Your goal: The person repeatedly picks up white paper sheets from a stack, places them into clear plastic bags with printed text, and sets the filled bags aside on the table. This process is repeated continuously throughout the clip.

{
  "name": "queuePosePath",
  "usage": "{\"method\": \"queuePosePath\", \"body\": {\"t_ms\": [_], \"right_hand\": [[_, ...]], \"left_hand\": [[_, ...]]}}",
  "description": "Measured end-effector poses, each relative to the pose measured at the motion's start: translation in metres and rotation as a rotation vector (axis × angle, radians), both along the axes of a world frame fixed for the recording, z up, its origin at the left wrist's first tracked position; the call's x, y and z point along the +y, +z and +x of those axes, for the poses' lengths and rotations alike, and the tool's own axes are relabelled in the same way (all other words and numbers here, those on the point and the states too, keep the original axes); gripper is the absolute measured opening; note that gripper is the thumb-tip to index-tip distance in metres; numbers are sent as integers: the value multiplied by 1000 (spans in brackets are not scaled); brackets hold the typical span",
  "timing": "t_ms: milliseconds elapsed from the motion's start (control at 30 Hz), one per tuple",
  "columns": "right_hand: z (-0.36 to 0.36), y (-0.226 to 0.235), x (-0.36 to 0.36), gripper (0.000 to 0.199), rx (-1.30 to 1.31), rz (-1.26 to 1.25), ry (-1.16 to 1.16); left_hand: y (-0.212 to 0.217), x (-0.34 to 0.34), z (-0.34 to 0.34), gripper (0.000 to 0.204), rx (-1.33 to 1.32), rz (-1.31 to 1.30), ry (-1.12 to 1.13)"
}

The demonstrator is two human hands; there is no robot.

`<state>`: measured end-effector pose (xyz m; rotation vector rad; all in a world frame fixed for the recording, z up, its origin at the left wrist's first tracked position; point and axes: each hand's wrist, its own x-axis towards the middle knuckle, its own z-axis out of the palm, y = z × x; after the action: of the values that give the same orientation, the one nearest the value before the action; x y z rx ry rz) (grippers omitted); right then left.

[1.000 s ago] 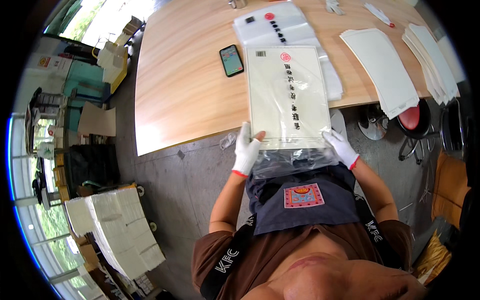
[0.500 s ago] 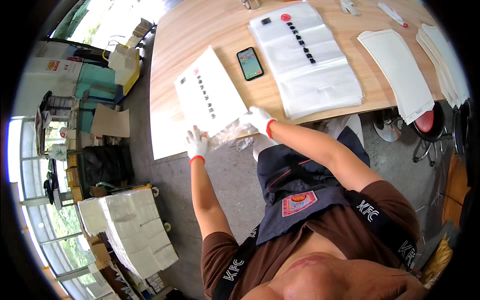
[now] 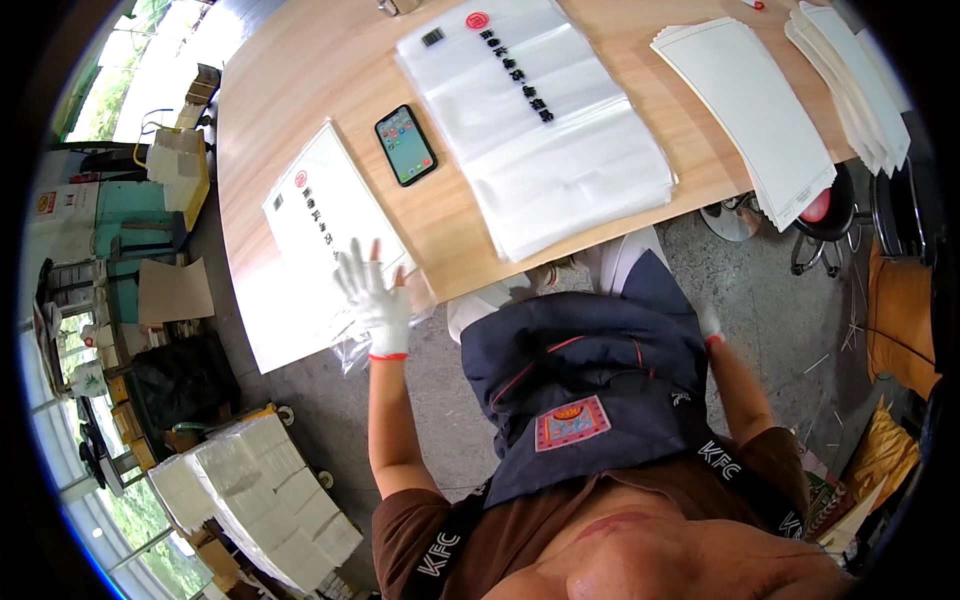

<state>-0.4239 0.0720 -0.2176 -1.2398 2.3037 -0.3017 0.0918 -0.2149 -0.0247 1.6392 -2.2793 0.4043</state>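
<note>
Bagged sheet (image 3: 322, 205), white paper within a clear sleeve bearing a red round mark and a column of black characters, lies flat on the wooden table (image 3: 290, 75), to the left of and nearer the wearer than the phone (image 3: 406, 145), which serves as reference. Loose clear film at its near end reaches the table edge on the phone's near side.

Left hand (image 3: 380, 308), in a white glove with red cuff, is over the near end of that sheet, nearer the wearer than the phone. Its fingers are spread, gripping nothing; two fingertips show bare. Contact with the film cannot be confirmed. Right hand (image 3: 711, 323), well to the phone's right and nearer the wearer, is beside the dark apron (image 3: 600, 350). It is blurred and partly hidden; its finger state cannot be told.

Just right of the phone lies a pile of clear bags (image 3: 560, 130), similarly printed. Farther right of the phone are a stack of white sheets (image 3: 745, 120) and, beyond it, a fanned second stack (image 3: 850, 85). Past the phone's far end stands a metal container (image 3: 398, 5), cut by the frame.

Left of the phone and nearer the wearer, off the table, wrapped white blocks (image 3: 265, 490) are piled.
</note>
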Motion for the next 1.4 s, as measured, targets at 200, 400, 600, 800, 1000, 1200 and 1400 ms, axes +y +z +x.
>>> {"method": "queuePosePath", "body": {"t_ms": [200,400,600,800,1000,1200,1400], "right_hand": [[59,11,-20,30,-207,195,-73],[62,8,-38,32,-277,243,-104],[56,36,-43,34,-311,301,-108],[64,44,-13,37,-347,294,-167],[83,41,0,39,-377,187,-216],[96,37,-13,42,-414,126,-246],[88,34,5,44,-433,144,-250]], "left_hand": [[8,33,-77,43,242,262,-259],[-7,43,-89,44,316,370,-220],[-11,47,-106,48,350,391,-111],[7,44,-110,52,415,523,-124],[-21,32,-101,42,543,450,-173],[-12,46,-114,44,325,302,-180],[-17,64,-100,46,478,488,-69]]}}
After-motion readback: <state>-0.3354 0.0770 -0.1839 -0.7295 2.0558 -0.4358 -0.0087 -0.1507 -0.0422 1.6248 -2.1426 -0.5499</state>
